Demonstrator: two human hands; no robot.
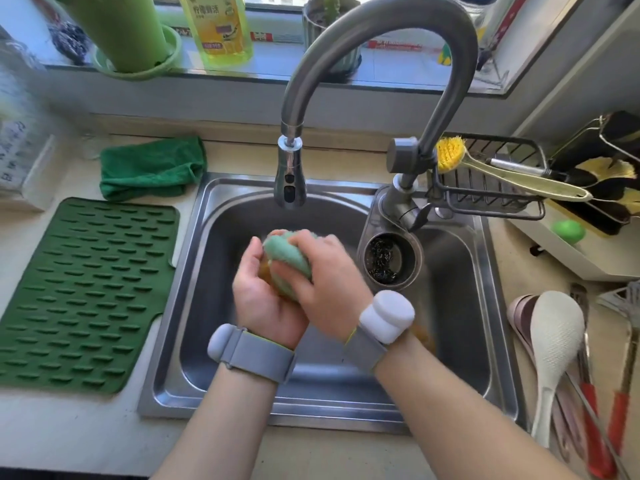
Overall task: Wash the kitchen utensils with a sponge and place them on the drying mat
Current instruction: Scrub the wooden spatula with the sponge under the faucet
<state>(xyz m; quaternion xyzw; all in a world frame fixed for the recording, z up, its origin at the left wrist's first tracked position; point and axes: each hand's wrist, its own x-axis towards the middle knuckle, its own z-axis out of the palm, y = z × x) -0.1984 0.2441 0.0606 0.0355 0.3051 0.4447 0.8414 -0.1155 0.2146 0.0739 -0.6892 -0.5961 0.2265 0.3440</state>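
Over the sink (194, 306), both hands meet under the tap (290, 178) with a green sponge (285, 258) between them. The left hand (263, 299) cups it from below, fingers curled up around its near side; the right hand (329, 289) wraps it from above, fingers bent over the top. So each grip is clenched on the sponge. A bit of orange-yellow shows under the sponge inside the left palm, but motion blur and the fingers hide what it is, the sponge's other face or something being scrubbed. Whether water is running cannot be made out. Another orange blur lies in the basin behind the right wrist, mostly hidden.

Left of the sink, the green mat (79, 292) lies flat on the bench (69, 427), its left edge cut off by the frame. A folded green cloth (152, 171) sits behind it. Right of the sink, a white rice paddle (554, 341) lies on other utensils that it partly covers; red-handled tongs (595, 420) beside it run out of the picture at the bottom. A yellow brush (450, 154) rests in the wire rack (491, 199) by the tap base. A soap bottle (216, 26) stands on the windowsill, its top cut off.
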